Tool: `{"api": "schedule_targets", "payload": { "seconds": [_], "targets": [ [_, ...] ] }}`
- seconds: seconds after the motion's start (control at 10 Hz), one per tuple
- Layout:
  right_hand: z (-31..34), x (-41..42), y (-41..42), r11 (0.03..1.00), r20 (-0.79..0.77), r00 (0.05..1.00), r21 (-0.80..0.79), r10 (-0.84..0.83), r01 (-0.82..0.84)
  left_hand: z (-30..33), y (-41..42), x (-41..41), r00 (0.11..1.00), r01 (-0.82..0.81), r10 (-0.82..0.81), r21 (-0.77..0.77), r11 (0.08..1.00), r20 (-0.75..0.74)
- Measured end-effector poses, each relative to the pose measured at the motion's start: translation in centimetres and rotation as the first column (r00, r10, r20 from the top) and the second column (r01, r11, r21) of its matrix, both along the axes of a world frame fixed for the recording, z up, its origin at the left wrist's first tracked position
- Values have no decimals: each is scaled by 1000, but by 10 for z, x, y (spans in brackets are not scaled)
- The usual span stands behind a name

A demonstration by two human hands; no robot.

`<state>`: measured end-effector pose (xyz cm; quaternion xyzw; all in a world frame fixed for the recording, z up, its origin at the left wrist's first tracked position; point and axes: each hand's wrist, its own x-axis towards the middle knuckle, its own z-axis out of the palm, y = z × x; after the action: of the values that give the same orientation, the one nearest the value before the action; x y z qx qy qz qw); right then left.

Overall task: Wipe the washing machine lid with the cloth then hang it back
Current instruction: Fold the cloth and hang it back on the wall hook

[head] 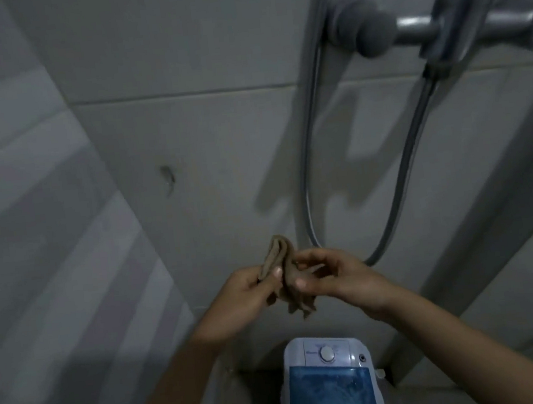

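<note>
Both hands are raised in front of a grey tiled wall [178, 63], holding a small brown cloth [282, 275] between them. The left hand [244, 289] grips the cloth's left part, its thumb pressed over the fabric and its fingers [277, 271] closed on it. The right hand [335, 276] holds the cloth's right part, thumb tip on the front of the fabric and the other fingers curled behind it, clamped on the cloth. The cloth is bunched and folded; a rounded fold stands up above the left hand, and a ragged end hangs down below both thumbs. The two hands are almost touching, with only the cloth between them.

Below the hands, at the near edge of the view, stands the washing machine [330, 379]. It is white, with a round dial [327, 354] on its far panel and a translucent blue lid [331, 392] nearer. The cloth is well above the lid and apart from it.

On the wall at the far right is a chrome shower mixer [411, 27] with a rounded knob at its left end. A grey hose [307, 164] runs down from it, loops just behind the right hand, and climbs back up to the right. A small dark mark [168, 177] shows on a tile to the left of the hose. The left wall meets the far wall in a corner running diagonally through the view.
</note>
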<state>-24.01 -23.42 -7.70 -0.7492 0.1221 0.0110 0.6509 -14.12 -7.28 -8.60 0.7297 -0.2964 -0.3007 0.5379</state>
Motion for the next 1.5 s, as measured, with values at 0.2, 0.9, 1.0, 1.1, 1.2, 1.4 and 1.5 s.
{"api": "schedule_targets", "payload": {
  "seconds": [0.2,0.9,1.0,1.1,1.2,1.4,1.5],
  "targets": [
    [34,28,41,897,224,973,-438,47,58,58,33,22,983,-77,74,-13,997,-170],
    [84,173,75,54,117,957,-993,264,106,64,82,152,222,-478,-90,189,858,971],
    [84,191,78,-74,-30,974,-997,224,-13,64,72,162,350,-549,8,198,812,937],
    [73,204,76,-61,-70,980,-996,184,-60,65,62,169,405,-559,-82,318,766,911],
    [62,207,78,-3,-76,983,-997,166,-77,50,55,180,438,-540,-118,365,759,891],
    [51,193,75,120,-98,985,-986,139,-115,39,56,180,470,-507,-78,341,792,879],
    [54,177,65,111,108,982,-990,158,91,50,49,166,468,-551,-18,307,776,884]
  ]
}}
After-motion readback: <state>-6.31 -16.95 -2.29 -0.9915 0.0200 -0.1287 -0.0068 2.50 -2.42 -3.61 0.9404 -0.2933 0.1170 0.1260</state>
